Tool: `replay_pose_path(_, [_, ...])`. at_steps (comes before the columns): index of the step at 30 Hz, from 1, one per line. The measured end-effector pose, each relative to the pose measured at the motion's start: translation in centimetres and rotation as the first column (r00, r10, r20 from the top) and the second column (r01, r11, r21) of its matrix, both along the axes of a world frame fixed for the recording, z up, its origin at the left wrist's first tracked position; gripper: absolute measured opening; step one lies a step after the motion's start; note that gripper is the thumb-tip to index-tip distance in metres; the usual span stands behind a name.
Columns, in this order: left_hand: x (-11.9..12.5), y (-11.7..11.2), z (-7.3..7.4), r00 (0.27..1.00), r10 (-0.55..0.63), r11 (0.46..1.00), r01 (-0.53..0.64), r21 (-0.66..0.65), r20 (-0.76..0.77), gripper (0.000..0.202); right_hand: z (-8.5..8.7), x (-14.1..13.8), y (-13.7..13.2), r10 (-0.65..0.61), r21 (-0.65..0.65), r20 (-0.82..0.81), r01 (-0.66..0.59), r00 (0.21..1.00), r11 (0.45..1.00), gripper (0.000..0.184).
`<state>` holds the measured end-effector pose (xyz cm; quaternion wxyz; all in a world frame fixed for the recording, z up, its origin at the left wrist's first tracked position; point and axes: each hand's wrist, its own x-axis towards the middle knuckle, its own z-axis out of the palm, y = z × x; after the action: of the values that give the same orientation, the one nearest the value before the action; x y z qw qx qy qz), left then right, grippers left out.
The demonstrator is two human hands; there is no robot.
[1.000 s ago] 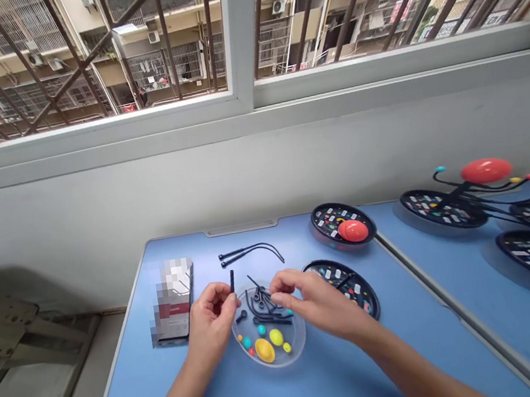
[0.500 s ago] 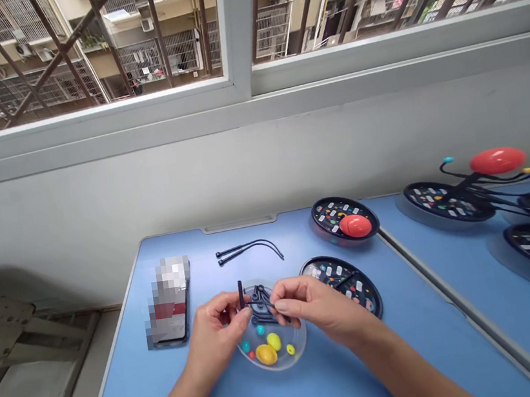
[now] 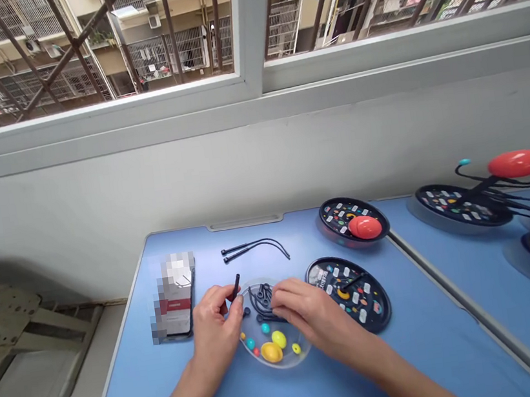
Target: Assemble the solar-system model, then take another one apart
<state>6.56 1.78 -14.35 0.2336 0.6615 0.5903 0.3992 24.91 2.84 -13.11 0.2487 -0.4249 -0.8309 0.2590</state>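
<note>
My left hand (image 3: 216, 325) is closed in a pinch on a short black rod (image 3: 235, 286) that points up and away, at the left rim of a clear round dish (image 3: 286, 358). The dish holds several black curved arms (image 3: 261, 298) and small coloured balls, among them a yellow ball (image 3: 271, 352). Over the dish's right half, my right hand (image 3: 309, 313) has its fingers curled down onto the black arms; what they grip is hidden.
A phone (image 3: 174, 296) lies left of the dish. Two long black curved arms (image 3: 254, 247) lie behind it. A black printed disc (image 3: 355, 291) sits right of the dish, another with a red ball (image 3: 364, 226) behind. An assembled planet model (image 3: 511, 182) stands far right.
My right hand has dropped lower into the dish onto the black arms. The rod in my left hand has tilted to the right. The view has shifted slightly.
</note>
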Motion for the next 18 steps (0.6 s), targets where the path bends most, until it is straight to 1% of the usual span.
replay_pose_path(1, [0.0, 0.0, 0.1, 1.0, -0.012, 1.0, 0.012, -0.021, 0.02, 0.02, 0.2, 0.1, 0.1, -0.033, -0.043, -0.077, 0.029, 0.996, 0.999, 0.02])
replay_pose_path(2, [0.1, 0.0, 0.1, 0.998, -0.028, 0.998, 0.03, -0.048, 0.048, 0.021, 0.4, 0.3, 0.2, -0.069, -0.116, -0.157, 0.051, 0.985, 0.992, 0.018])
replay_pose_path(3, [0.1, 0.0, 0.2, 0.996, -0.047, 0.996, 0.053, -0.078, 0.082, 0.021, 0.6, 0.4, 0.3, -0.104, -0.219, -0.233, 0.052, 0.967, 0.974, 0.017])
replay_pose_path(4, [0.1, 0.0, 0.2, 0.99, -0.064, 0.991, 0.077, -0.108, 0.122, 0.022, 0.7, 0.6, 0.4, -0.135, -0.339, -0.307, 0.024, 0.942, 0.941, 0.017])
replay_pose_path(6, [0.1, 0.1, 0.3, 0.975, -0.088, 0.979, 0.122, -0.161, 0.203, 0.024, 0.8, 0.8, 0.5, -0.188, -0.553, -0.437, -0.097, 0.88, 0.828, 0.02])
replay_pose_path(7, [0.0, 0.1, 0.4, 0.966, -0.096, 0.972, 0.143, -0.184, 0.242, 0.024, 0.7, 0.9, 0.5, -0.215, -0.623, -0.489, -0.166, 0.846, 0.764, 0.023])
replay_pose_path(8, [0.0, 0.1, 0.4, 0.955, -0.104, 0.964, 0.165, -0.207, 0.277, 0.024, 0.5, 0.9, 0.6, -0.246, -0.673, -0.527, -0.222, 0.814, 0.706, 0.025])
replay_pose_path(9, [0.0, 0.1, 0.5, 0.944, -0.113, 0.955, 0.19, -0.229, 0.311, 0.024, 0.4, 1.0, 0.6, -0.276, -0.704, -0.553, -0.264, 0.786, 0.659, 0.027])
replay_pose_path(10, [-0.1, 0.1, 0.6, 0.931, -0.124, 0.943, 0.218, -0.251, 0.343, 0.024, 0.2, 1.0, 0.6, -0.304, -0.723, -0.572, -0.293, 0.762, 0.625, 0.029])
replay_pose_path(12, [-0.1, 0.1, 0.9, 0.9, -0.138, 0.918, 0.273, -0.288, 0.413, 0.023, 0.0, 0.9, 0.7, -0.349, -0.742, -0.601, -0.339, 0.719, 0.579, 0.032])
replay_pose_path(13, [-0.1, 0.0, 1.0, 0.882, -0.138, 0.905, 0.297, -0.304, 0.451, 0.024, 0.0, 0.9, 0.6, -0.364, -0.741, -0.617, -0.36, 0.698, 0.567, 0.032])
replay_pose_path(14, [-0.1, -0.1, 1.1, 0.861, -0.132, 0.892, 0.32, -0.32, 0.491, 0.025, -0.1, 0.8, 0.6, -0.367, -0.73, -0.637, -0.377, 0.678, 0.571, 0.031])
replay_pose_path(15, [-0.1, -0.2, 1.2, 0.839, -0.124, 0.875, 0.345, -0.341, 0.53, 0.026, -0.1, 0.7, 0.5, -0.362, -0.712, -0.657, -0.385, 0.661, 0.588, 0.03])
replay_pose_path(17, [0.1, -0.4, 1.4, 0.793, -0.107, 0.831, 0.403, -0.384, 0.6, 0.029, -0.2, 0.3, 0.3, -0.323, -0.661, -0.684, -0.369, 0.654, 0.653, 0.027])
replay_pose_path(18, [0.2, -0.4, 1.4, 0.774, -0.102, 0.807, 0.432, -0.402, 0.625, 0.03, -0.1, 0.2, 0.1, -0.288, -0.63, -0.688, -0.35, 0.666, 0.694, 0.026])
